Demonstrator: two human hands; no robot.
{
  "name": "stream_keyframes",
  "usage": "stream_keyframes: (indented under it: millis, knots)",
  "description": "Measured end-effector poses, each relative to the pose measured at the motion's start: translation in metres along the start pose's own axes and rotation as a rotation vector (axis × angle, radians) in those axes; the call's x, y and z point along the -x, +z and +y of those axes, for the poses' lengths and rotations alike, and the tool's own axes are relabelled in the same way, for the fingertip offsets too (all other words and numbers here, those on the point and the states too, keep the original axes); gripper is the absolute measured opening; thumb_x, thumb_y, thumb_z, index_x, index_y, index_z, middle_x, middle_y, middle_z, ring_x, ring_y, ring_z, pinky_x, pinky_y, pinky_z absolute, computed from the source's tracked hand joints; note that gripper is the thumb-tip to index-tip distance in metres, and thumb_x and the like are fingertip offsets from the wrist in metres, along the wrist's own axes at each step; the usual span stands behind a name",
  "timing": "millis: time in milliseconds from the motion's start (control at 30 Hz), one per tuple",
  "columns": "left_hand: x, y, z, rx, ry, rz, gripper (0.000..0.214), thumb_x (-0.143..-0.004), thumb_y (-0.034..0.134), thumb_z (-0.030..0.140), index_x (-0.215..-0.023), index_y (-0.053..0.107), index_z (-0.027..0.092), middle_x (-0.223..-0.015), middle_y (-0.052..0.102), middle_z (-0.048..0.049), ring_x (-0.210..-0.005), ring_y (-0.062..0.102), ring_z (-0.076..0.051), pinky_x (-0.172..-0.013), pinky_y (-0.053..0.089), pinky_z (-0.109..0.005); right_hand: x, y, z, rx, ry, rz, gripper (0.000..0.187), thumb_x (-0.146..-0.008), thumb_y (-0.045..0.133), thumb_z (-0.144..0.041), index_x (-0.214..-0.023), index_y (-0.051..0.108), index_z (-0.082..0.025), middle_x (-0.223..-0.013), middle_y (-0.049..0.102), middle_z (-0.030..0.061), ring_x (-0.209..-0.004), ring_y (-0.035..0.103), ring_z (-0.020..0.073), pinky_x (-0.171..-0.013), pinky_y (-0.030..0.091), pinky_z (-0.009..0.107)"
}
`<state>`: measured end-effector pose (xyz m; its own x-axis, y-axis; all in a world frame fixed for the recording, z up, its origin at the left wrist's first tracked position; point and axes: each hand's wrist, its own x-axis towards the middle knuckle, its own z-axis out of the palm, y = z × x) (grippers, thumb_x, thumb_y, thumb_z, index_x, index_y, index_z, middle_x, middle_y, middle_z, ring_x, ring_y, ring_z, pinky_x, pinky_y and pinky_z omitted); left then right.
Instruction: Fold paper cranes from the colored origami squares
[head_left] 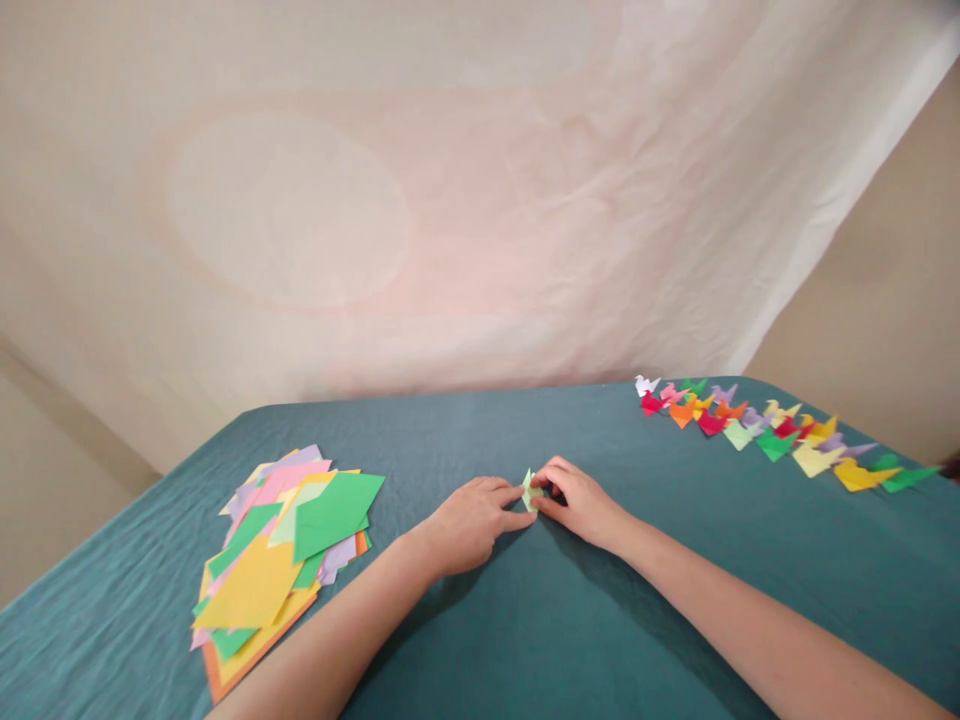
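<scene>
Backdrop (pixel 480 210) of pale, creased fabric: spans the far side, with a fainter oval patch toward the left. Table (pixel 525 640) under dark teal cloth: extends across the foreground, edge to edge. Paper pile (pixel 259 585), left of the left forearm: loose overlapping sheets in green, yellow, pink, lilac and orange, fanned unevenly. Folded paper birds (pixel 776 445), far right: set close together in slanting rows, in white, pink, red, orange, yellow, green and lilac. Left hand (pixel 466 525), near mid-table: forefinger and thumb parted, tips at the left edge and near end of the small folded piece; whether gripping or merely steadying, cannot tell. Right hand (pixel 581 503), directly opposite: bent fingers and thumb drawn together, pinching the right side of the same piece. Pale green folded paper (pixel 528 490), smallest element: lies between both sets of fingertips, rightward of the left hand and leftward of the right. Long axis running roughly away from the body, across the line joining the hands; pointed tip at the far end. Neither hand clearly nearer, both in contact. Finer creases hidden by fingers.
</scene>
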<state>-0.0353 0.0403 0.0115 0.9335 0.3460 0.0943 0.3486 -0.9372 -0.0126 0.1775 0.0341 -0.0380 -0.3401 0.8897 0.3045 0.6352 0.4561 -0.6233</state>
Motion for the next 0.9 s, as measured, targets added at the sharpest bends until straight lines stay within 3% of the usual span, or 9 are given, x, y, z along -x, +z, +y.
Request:
stream_keyframes:
  millis: [533,700,900]
  knots:
    - [0.003,-0.018,-0.003,0.163,0.056,-0.079,0.057,-0.069,0.046,0.000,-0.118,0.053,0.028,-0.132,0.044,-0.0042,-0.120,0.041,-0.023,-0.101,0.032,-0.037,0.003,-0.007,-0.007,-0.029,0.027,-0.056,0.030,-0.070,0.068,-0.032,-0.096,0.058,-0.020,-0.093,0.051,0.0043,-0.081,0.051,0.0165,-0.072,0.043,0.030]
    - [0.003,-0.012,-0.001,0.279,-0.095,-0.017,0.052,-0.066,0.044,0.001,-0.114,0.048,0.020,-0.119,0.053,-0.0058,-0.111,0.048,-0.019,-0.098,0.036,-0.033,0.002,-0.014,-0.007,-0.097,0.004,-0.111,0.029,-0.073,0.066,-0.030,-0.099,0.058,-0.020,-0.096,0.052,0.0041,-0.080,0.051,0.0150,-0.073,0.044,0.028]
    - [0.000,-0.003,-0.002,0.231,-0.166,0.060,0.034,-0.083,0.039,0.009,-0.114,0.047,0.020,-0.107,0.059,-0.0067,-0.103,0.053,-0.019,-0.093,0.039,-0.033,0.002,-0.023,-0.001,-0.166,-0.051,-0.156,0.024,-0.075,0.062,-0.020,-0.099,0.061,-0.019,-0.094,0.054,0.0040,-0.077,0.053,0.0138,-0.071,0.045,0.027]
